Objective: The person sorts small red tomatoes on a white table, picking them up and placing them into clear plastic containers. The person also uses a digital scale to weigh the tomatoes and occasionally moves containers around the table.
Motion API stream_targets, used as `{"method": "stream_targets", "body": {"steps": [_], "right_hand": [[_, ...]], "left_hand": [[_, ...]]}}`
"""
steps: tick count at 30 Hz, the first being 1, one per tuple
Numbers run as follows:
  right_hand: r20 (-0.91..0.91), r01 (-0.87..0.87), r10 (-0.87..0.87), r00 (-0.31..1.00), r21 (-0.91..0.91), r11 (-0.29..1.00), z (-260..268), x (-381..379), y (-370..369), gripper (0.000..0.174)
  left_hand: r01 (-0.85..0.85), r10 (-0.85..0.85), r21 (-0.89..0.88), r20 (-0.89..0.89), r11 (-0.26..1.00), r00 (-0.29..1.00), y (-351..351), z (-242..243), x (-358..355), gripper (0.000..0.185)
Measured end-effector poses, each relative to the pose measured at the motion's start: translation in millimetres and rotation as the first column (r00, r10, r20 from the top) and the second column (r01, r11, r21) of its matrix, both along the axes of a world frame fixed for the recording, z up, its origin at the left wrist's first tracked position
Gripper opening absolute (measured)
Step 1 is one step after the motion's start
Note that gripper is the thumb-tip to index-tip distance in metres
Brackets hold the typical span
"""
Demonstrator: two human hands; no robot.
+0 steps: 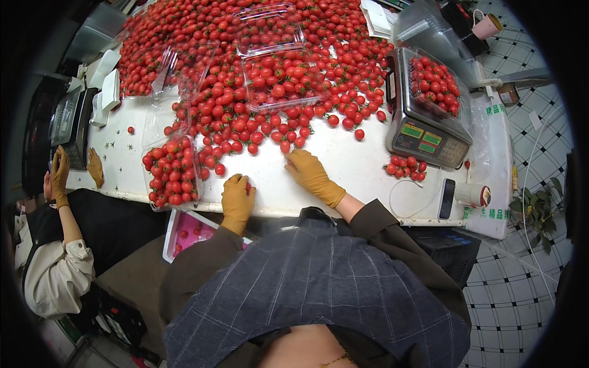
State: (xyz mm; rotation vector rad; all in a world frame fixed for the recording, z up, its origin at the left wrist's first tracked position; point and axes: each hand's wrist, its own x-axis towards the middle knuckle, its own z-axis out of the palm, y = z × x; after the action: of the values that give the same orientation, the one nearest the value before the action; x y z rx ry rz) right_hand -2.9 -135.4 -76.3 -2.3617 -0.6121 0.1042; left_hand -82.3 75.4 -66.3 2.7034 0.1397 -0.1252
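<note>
My left hand (237, 202), in a tan glove, is near the table's front edge with its fingers curled around a cherry tomato (249, 186), only a sliver of which shows. My right hand (315, 178), gloved alike, reaches to the front of a large heap of red cherry tomatoes (216, 92). Its fingertips are just below a loose tomato (285, 146); whether they hold anything is hidden. Left of my left hand stands a filled clear plastic clamshell box (197, 195) with its lid raised. Another filled clamshell (271, 107) sits among the heap, lid up.
An electronic scale (400, 124) at right bears a filled clear box (453, 76). Before it lie several tomatoes (405, 168), a phone (446, 198) and a cup (469, 194). A foam box (171, 237) sits below the table edge. Another person's gloved hand (95, 168) is at left.
</note>
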Motion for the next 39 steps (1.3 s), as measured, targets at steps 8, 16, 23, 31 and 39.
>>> {"method": "stream_targets", "body": {"steps": [8,16,23,31,39], "right_hand": [[0.059,0.049,-0.041,0.997,-0.135,0.99,13,19,25,0.031],[0.025,0.089,-0.092,0.995,0.099,0.991,-6,38,22,0.024],[-0.849,0.711,0.191,0.493,0.519,0.474,10,35,-56,0.02],[-0.074,0.243,-0.255,0.964,-0.137,0.96,-6,25,-24,0.033],[-0.205,0.195,-0.205,0.957,-0.068,0.979,-1,34,-21,0.028]], "left_hand": [[0.057,-0.056,0.035,-0.049,0.998,0.997,-10,-4,-2,0.032],[-0.316,0.301,-0.739,-0.16,0.594,0.94,-12,-4,30,0.022],[-0.468,0.389,-0.735,-0.296,0.49,0.872,6,-22,64,0.029],[-0.334,0.345,-0.245,-0.001,0.91,0.939,-22,-24,90,0.039],[-0.343,0.141,-0.939,-0.339,0.004,0.93,-6,-16,75,0.023]]}}
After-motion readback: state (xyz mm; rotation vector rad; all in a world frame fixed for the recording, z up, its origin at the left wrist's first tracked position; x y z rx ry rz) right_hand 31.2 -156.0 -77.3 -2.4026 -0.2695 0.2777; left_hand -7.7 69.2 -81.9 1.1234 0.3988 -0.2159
